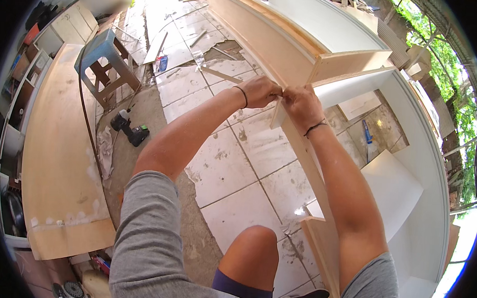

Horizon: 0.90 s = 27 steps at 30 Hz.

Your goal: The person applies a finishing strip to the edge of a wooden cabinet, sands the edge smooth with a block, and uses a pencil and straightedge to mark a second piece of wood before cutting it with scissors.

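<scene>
— plywood everywhere. any packages or labels on your feed?

— i see one small blue packet (162, 63) lying flat on the tiles past the blue stool (105, 52), and a blue tube (367, 132) on the floor inside the cabinet frame (285, 55). print's too small to tell.

— and the hands?

— left hand (260, 91) and right hand (300, 104) meet knuckle to knuckle, both curled tight, pinching the top front edge of the upright divider panel (302, 146) where it joins the frame. a drill (128, 127) lies well apart, left.
</scene>
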### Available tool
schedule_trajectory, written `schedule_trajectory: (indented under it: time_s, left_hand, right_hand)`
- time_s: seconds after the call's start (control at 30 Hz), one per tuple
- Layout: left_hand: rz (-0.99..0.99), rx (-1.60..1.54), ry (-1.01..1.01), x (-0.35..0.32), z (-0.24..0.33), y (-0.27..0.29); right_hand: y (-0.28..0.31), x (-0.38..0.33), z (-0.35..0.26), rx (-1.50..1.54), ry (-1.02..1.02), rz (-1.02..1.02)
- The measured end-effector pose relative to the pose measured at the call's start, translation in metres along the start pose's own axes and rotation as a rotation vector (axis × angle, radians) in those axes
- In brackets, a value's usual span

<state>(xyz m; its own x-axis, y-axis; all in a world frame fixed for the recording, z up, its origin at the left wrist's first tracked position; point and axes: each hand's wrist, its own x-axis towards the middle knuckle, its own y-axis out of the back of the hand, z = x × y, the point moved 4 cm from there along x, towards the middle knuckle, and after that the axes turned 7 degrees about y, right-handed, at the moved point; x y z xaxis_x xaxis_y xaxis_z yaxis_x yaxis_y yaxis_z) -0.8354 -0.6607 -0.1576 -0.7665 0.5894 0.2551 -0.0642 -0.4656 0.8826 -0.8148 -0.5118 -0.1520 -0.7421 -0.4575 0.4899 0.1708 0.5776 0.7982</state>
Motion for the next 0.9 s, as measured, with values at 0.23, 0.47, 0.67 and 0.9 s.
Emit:
schedule_trajectory:
  time_s: [0.23, 0.47, 0.67, 0.9]
  left_hand:
    - [0.050, 0.011, 0.032, -0.004, 0.000, -0.004]
    - [0.161, -0.138, 0.271, -0.037, -0.024, -0.016]
    - [0.279, -0.086, 0.495, -0.111, -0.060, -0.006]
    - [0.259, -0.285, 0.667, -0.193, -0.026, -0.094]
  right_hand:
    - [-0.004, -0.001, 0.011, 0.106, 0.027, 0.054]
    - [-0.005, 0.002, 0.010, 0.081, 0.004, 0.018]
    - [-0.008, 0.000, 0.009, 0.088, -0.012, 0.011]
    - [-0.004, 0.000, 0.005, -0.073, 0.097, 0.047]
